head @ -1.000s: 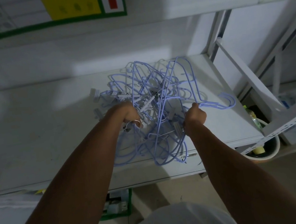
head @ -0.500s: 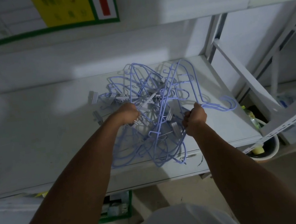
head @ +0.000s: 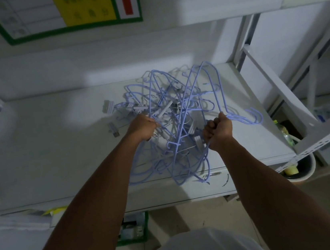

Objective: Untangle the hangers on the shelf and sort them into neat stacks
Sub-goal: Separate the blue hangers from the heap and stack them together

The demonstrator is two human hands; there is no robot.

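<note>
I see left hand (head: 142, 127) and right hand (head: 219, 130) clenched on tangled hangers (head: 176, 110), front right corner of the shelf (head: 58, 151); seemingly nothing stacked.

Green-bordered wall chart (head: 65, 14), yellow panel plus red stripe, is high up and beyond the left-hand fingers (head: 153, 124). White bucket (head: 312, 166) with yellowish stuff inside stands on the floor, right of the right-hand fingers (head: 209, 128) and nearer the camera, just under a perforated white rail (head: 327, 136). Green crate (head: 146, 223) is low down, nearer than both sets of fingers.
</note>
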